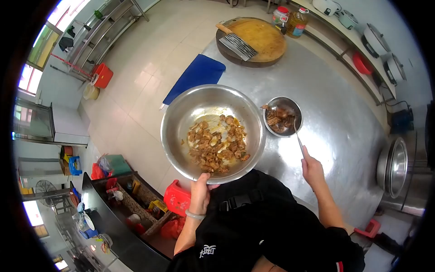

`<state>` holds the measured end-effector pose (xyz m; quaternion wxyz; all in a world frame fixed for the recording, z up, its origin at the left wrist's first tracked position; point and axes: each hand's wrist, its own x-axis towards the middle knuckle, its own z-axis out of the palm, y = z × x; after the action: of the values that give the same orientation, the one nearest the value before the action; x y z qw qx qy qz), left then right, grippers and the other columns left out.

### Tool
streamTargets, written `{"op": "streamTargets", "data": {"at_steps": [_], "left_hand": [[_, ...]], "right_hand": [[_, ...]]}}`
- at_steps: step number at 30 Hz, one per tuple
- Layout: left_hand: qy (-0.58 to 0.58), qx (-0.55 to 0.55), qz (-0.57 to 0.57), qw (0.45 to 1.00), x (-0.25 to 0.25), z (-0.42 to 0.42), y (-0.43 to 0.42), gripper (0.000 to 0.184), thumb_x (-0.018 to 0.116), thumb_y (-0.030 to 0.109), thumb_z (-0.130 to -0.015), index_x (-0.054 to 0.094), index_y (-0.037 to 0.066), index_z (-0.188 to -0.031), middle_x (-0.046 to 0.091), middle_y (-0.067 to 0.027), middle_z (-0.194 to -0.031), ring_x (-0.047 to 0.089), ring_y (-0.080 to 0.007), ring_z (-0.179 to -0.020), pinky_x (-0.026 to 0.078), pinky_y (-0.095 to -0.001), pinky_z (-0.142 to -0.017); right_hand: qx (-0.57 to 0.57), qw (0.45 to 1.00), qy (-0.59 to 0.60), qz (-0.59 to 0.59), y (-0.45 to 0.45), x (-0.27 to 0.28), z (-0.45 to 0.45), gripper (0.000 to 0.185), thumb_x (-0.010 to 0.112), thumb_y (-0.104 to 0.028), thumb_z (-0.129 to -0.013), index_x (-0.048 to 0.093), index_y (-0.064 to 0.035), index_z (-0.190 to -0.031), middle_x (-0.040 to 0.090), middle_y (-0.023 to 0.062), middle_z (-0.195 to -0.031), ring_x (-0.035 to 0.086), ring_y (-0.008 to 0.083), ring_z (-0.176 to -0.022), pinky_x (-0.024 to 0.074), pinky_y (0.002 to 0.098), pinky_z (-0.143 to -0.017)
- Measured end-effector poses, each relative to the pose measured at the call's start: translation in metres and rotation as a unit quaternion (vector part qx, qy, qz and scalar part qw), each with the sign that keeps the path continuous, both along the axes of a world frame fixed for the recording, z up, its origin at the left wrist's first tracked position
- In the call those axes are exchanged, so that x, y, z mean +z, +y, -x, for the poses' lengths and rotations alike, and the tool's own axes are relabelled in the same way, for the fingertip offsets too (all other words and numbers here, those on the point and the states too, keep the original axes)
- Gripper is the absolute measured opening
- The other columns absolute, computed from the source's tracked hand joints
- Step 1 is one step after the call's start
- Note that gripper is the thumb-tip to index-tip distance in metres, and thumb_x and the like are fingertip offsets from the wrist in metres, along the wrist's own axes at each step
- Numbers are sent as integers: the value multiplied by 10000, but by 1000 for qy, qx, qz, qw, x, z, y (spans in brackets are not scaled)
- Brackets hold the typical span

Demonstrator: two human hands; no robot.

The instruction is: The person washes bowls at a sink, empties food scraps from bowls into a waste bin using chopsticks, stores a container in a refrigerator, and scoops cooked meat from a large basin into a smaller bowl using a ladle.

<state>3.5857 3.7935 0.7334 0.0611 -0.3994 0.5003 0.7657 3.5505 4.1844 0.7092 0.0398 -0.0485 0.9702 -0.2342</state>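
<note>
My left hand (199, 195) grips the near rim of a large steel basin (174, 129), with the thumb over the edge. Chunks of brown cooked meat (217, 149) lie in the basin with some yellowish liquid. On the steel table to its right stands a small steel bowl (282, 100), which also contains brown meat pieces (278, 119). Closed round the long handle of a metal spoon (299, 139) is my right hand (312, 170). The spoon's lower end reaches into the small bowl, where the food partly hides it.
A cleaver (238, 43) lies on a round chopping board (267, 41) at the table's (335, 104) far end. Beside it stand an oil jug (297, 22) and a red-lidded jar (280, 17). A blue cloth (195, 77) hangs over the left edge; stacked basins (392, 167) stand right.
</note>
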Motion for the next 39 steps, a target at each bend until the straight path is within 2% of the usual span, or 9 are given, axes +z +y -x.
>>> {"op": "streamTargets", "data": {"at_steps": [2, 8, 22, 24, 30, 33, 35, 36, 39], "left_hand": [[4, 5, 0, 1000, 3, 1, 2, 288, 511, 43, -854, 434, -40, -1119, 572, -111, -916, 649, -218, -728, 596, -306, -526], [-3, 5, -1, 1000, 1, 1, -1, 306, 510, 49, -855, 433, -37, -1138, 571, -115, -943, 648, -220, -748, 596, -308, -530], [-1, 14, 0, 1000, 7, 4, 0, 335, 504, 42, -841, 432, -63, -1151, 576, -122, -925, 648, -227, -728, 595, -305, -527], [-1, 5, -13, 1000, 6, 3, -2, 372, 481, 38, -845, 357, -78, -1176, 540, -148, -965, 657, -254, -742, 604, -297, -519], [3, 9, -14, 1000, 11, 6, 0, 403, 500, 44, -838, 349, -60, -1198, 538, -142, -974, 650, -247, -756, 605, -314, -531], [-14, 4, -4, 1000, 10, 6, 0, 412, 508, 49, -837, 348, -55, -1202, 538, -139, -984, 647, -245, -759, 598, -316, -526], [-24, 0, 0, 1000, 9, 8, 0, 408, 505, 48, -840, 348, -58, -1201, 540, -137, -978, 647, -247, -760, 588, -310, -511], [-18, -4, 16, 1000, 16, 10, 3, 408, 504, 47, -840, 348, -59, -1202, 543, -139, -979, 647, -249, -763, 584, -311, -506], [-12, -26, 40, 999, 21, 10, 5, 370, 496, 54, -859, 388, -78, -1187, 575, -156, -981, 654, -258, -782, 584, -320, -538]], "right_hand": [[25, 991, 46, -127, -4, -11, -3, 595, 587, -89, -858, 384, -116, -1417, 555, 111, -691, 566, 282, -554, 484, 409, -506], [28, 986, 119, -117, -21, 15, 12, 575, 612, -71, -833, 448, -123, -1382, 537, 85, -705, 549, 237, -530, 482, 350, -475], [48, 979, 86, -181, -18, -12, -9, 618, 605, -28, -784, 473, -147, -1375, 505, 57, -692, 527, 208, -489, 469, 339, -439], [59, 974, 74, -206, -15, -11, -7, 616, 603, -28, -784, 472, -143, -1375, 502, 56, -687, 523, 207, -483, 468, 339, -437], [19, 989, 89, -116, -19, 13, 0, 568, 585, -37, -823, 466, -116, -1373, 538, 89, -704, 569, 246, -567, 495, 359, -522], [13, 998, 51, 22, -32, 40, 13, 531, 571, -47, -853, 457, -87, -1370, 573, 124, -731, 587, 284, -621, 500, 389, -586], [96, 990, 43, 97, -51, 51, 29, 532, 568, -44, -860, 436, -68, -1375, 591, 151, -752, 592, 310, -637, 496, 413, -612], [156, 982, 74, 82, -59, 48, 37, 534, 564, -70, -871, 418, -75, -1385, 589, 158, -752, 599, 322, -650, 500, 428, -609], [222, 973, -44, -49, -88, 50, 67, 510, 503, -106, -897, 385, -63, -1391, 596, 172, -780, 618, 338, -684, 513, 438, -607]]}}
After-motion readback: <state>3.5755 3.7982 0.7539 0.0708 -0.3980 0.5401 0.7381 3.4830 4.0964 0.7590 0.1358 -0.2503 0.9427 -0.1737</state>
